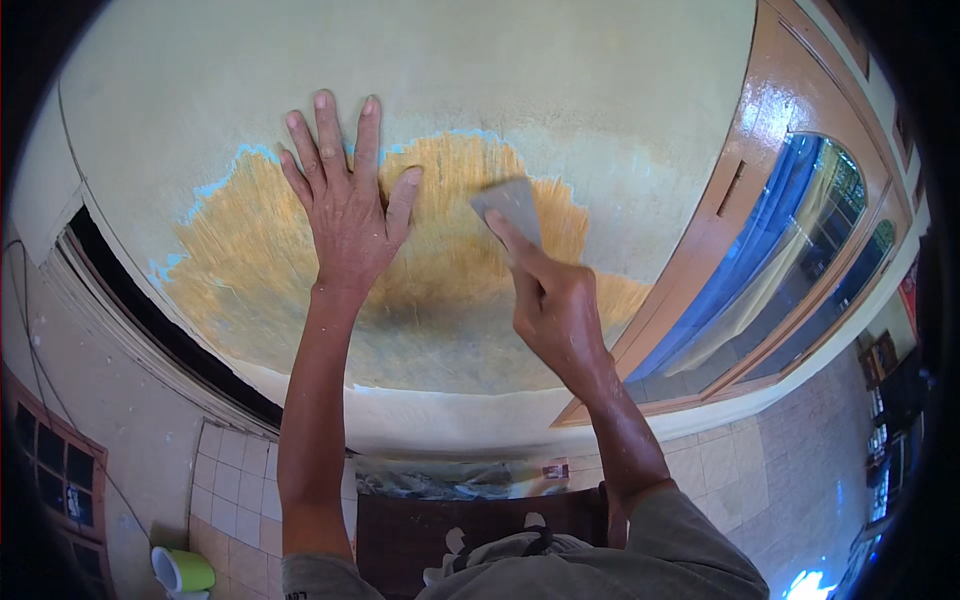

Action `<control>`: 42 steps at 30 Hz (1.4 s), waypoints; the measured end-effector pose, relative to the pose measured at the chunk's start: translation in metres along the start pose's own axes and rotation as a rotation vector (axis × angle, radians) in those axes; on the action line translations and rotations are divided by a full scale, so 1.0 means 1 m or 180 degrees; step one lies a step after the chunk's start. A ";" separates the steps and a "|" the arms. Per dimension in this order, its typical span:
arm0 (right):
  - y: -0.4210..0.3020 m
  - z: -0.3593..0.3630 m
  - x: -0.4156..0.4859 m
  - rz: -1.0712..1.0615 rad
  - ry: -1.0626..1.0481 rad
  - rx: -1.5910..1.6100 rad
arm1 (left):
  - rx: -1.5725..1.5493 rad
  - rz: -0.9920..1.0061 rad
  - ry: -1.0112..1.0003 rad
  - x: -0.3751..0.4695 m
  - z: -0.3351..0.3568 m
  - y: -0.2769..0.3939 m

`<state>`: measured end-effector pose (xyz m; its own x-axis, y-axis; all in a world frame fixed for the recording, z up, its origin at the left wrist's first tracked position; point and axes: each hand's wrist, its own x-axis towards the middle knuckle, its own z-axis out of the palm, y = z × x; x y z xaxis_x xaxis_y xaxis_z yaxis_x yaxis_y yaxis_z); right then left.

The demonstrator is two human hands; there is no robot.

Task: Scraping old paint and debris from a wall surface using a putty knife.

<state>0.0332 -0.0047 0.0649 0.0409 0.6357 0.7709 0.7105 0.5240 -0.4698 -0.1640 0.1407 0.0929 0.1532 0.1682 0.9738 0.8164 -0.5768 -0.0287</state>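
Observation:
A pale painted wall [487,67] fills the view before me, with a large stripped patch [255,217] of bare yellow-brown surface. Light-blue flakes of an older coat edge the top of that patch. My left hand [349,195] rests flat with fingers spread across the patch's upper left border. In my right hand [559,292] is a putty knife [514,206] with a broad flat blade. The index finger lies along the blade, which is slightly blurred and lies over the upper right of the patch. Its handle is hidden in the fist.
To the right stands a brown wooden window frame [705,262] with glass and a blue curtain [750,247]. A dark gap [165,315] runs along the wall's left side. Below are a dark brown platform [480,517] under my feet, floor tiles [232,472] and a green bucket [191,570].

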 end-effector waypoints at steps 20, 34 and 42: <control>0.021 -0.028 -0.020 0.0087 -0.0175 -0.0409 | -0.0121 -0.0329 -0.0734 -0.107 0.011 0.077; 0.027 -0.044 -0.016 -0.0292 -0.0328 -0.0737 | -0.0181 -0.0395 -0.0956 -0.109 0.008 0.087; 0.030 -0.056 -0.016 -0.0334 -0.0521 -0.0916 | -0.0181 -0.0373 -0.0903 -0.112 0.010 0.086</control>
<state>0.0933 -0.0304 0.0625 -0.1397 0.6815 0.7184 0.8748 0.4248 -0.2329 -0.1057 0.0807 -0.0207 0.2156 0.4480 0.8677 0.8065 -0.5827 0.1004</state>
